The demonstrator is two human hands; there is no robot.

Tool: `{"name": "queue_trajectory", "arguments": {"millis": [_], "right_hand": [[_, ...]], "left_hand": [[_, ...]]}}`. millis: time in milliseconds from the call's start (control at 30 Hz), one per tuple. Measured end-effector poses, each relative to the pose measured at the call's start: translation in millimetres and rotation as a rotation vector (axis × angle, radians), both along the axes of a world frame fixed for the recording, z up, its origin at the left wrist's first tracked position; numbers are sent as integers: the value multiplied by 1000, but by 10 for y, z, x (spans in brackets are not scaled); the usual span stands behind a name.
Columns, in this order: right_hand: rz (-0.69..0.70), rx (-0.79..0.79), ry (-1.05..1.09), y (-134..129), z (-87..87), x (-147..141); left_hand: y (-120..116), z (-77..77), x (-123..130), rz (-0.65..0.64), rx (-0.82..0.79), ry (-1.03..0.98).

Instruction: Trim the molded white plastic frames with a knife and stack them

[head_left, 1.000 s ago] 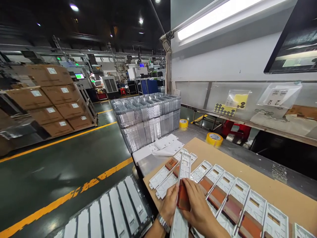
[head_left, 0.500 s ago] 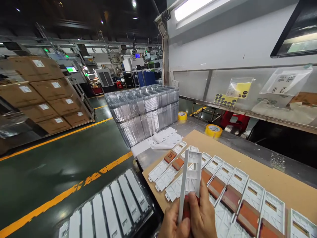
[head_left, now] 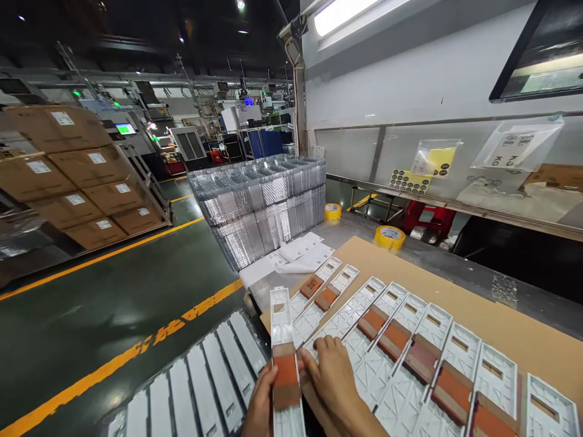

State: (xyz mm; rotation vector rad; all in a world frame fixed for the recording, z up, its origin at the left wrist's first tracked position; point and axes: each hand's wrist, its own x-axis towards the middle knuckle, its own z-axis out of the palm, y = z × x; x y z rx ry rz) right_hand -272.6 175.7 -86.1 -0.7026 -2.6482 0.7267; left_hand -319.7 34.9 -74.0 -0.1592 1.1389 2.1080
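Both hands grip a long white plastic frame (head_left: 283, 352) with an orange-brown block set in it, at 6 o'clock in view; the left hand (head_left: 259, 405) clasps its left edge, the right hand (head_left: 328, 377) its right edge; at 3 o'clock, a row of like frames (head_left: 410, 346) lies on the surface's brown board (head_left: 501, 331); clear stacked trays (head_left: 259, 206) stand at 12 o'clock.

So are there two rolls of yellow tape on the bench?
Yes, one yellow roll lies by the brown board, and another roll sits farther back near the clear trays.
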Motion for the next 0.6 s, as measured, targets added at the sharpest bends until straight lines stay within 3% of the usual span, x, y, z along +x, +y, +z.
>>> {"name": "queue_trajectory", "arguments": {"millis": [200, 300, 367, 467, 533, 600], "right_hand": [[23, 164, -142, -145, -24, -228], [17, 213, -107, -173, 54, -246], [-5, 246, -47, -111, 169, -160], [-63, 287, 104, 162, 403, 173], [-125, 302, 227, 445, 554, 532], [-212, 293, 323, 756, 660, 963]], "left_hand": [[-99, -27, -217, 163, -210, -126], [-74, 114, -305, 144, -268, -57], [-16, 271, -376, 50, -301, 116], [193, 457, -494, -244, -413, 566], [443, 485, -564, -379, -497, 788], [775, 435, -611, -424, -583, 884]]}}
